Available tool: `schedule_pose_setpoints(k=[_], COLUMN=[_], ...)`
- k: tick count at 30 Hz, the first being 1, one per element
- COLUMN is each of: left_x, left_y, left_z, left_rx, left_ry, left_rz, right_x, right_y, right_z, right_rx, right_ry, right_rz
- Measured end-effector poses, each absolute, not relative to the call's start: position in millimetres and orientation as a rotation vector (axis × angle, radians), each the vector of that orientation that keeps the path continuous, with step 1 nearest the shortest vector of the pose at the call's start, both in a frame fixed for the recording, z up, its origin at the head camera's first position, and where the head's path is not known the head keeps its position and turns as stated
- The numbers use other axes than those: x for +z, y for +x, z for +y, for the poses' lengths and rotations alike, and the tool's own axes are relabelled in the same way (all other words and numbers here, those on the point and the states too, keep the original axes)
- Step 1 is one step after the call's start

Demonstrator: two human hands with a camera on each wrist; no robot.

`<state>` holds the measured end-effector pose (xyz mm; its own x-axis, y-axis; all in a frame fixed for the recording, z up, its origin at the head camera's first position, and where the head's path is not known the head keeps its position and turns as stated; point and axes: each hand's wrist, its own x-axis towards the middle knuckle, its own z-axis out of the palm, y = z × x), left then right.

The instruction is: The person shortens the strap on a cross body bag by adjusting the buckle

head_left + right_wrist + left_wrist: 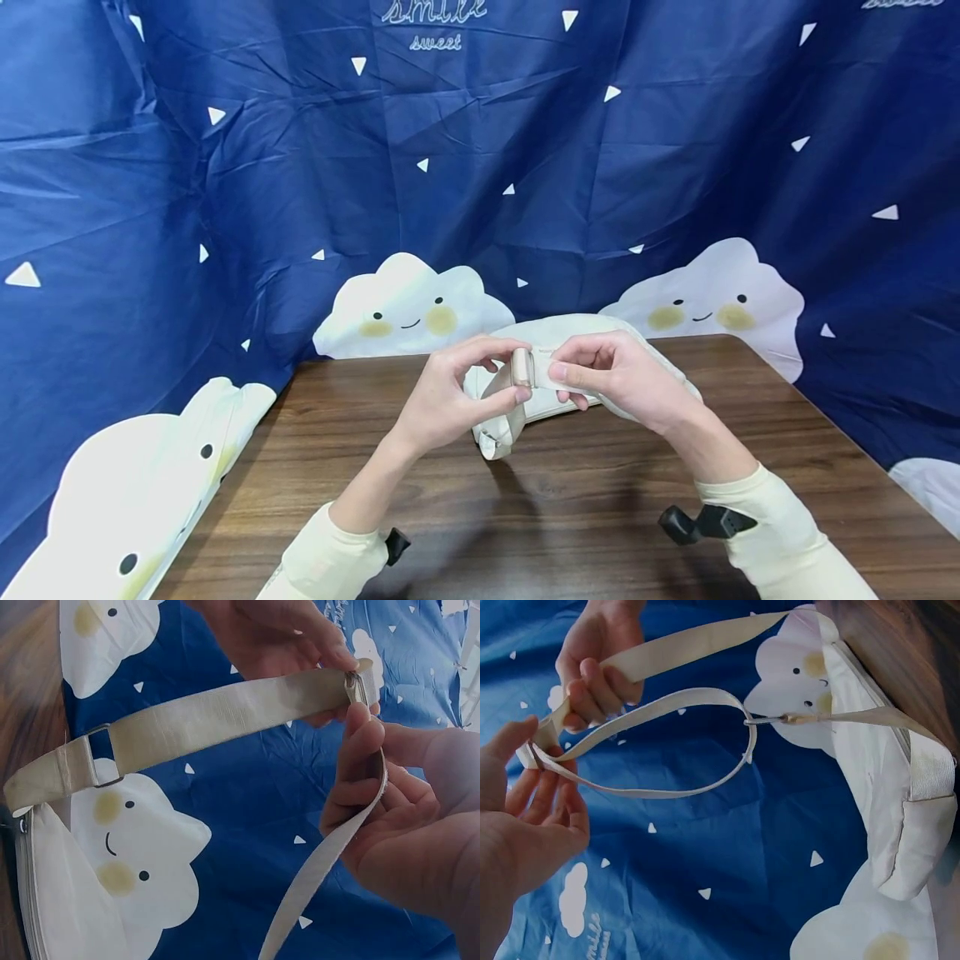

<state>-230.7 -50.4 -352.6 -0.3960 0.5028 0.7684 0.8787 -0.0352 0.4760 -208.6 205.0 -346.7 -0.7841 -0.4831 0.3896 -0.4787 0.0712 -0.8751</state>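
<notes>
A cream shoulder bag [558, 327] with a zipper lies on the table behind both hands. Its flat webbing strap [697, 646] is raised in front of it. My left hand [442, 396] pinches the strap where it folds through a metal slider buckle [360, 690], thumb on one side and fingers on the other. Just to the right, my right hand [630, 375] pinches the strap between thumb and fingers. In the left wrist view, a doubled strap loop [667, 793] runs to a metal ring [765, 720] near the bag's end.
The brown wood-grain table [420, 533] extends toward me and to both sides. Behind it hangs a blue curtain [480, 217] with white triangles and smiling clouds. A black wrist device [723, 522] sits on the right sleeve, another [397, 546] on the left.
</notes>
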Motion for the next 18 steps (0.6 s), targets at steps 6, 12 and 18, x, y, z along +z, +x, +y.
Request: schedule_pose_setpoints(k=[6,12,18], left_x=[-343.6,-355.4,-340.1], left_y=[-217.1,-230.0,-215.0], left_z=[-47.7,-47.0,-49.0], left_rx=[-1.349,-1.321,-1.334], left_ry=[-1.443,-1.435,-1.415], left_rz=[-1.887,-1.880,-1.874], right_x=[-346.8,-346.2,-346.2], right_y=[-205.1,-206.5,-213.3], right_z=[200.3,199.4,211.3], right_rx=[-1.862,-1.842,-1.778], right_ry=[-0.987,-0.922,-0.963], right_rz=[2.320,2.351,2.321])
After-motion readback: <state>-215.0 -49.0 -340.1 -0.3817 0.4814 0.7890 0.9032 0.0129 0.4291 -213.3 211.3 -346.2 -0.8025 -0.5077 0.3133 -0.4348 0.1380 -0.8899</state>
